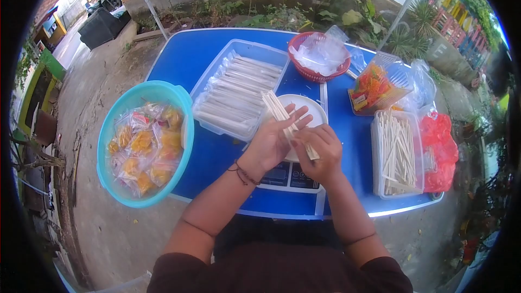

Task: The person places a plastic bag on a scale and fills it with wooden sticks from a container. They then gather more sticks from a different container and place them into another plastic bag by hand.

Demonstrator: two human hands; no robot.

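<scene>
A small bundle of pale, thin sticks [278, 109] lies slanted across the palm of my left hand [274, 140], its upper end sticking out past the fingers. My right hand [321, 152] grips the lower end of the same bundle, with fingers curled round it. Below both hands is a digital kitchen scale [279, 174] with a round white plate [315, 109] on top, partly hidden by my hands. At the right stands a clear plastic box of loose sticks [399, 152]. Behind my left hand, a larger translucent tray [205, 89] contains rows of sticks in clear wrapping.
A turquoise basin [108, 179] with several bagged yellow-orange foods is at the left. A red basket [312, 73] with clear plastic bags stands at the back. Nearby are a clear container with orange packets [372, 89] and a red plastic bag [439, 149], all around the blue table [179, 57].
</scene>
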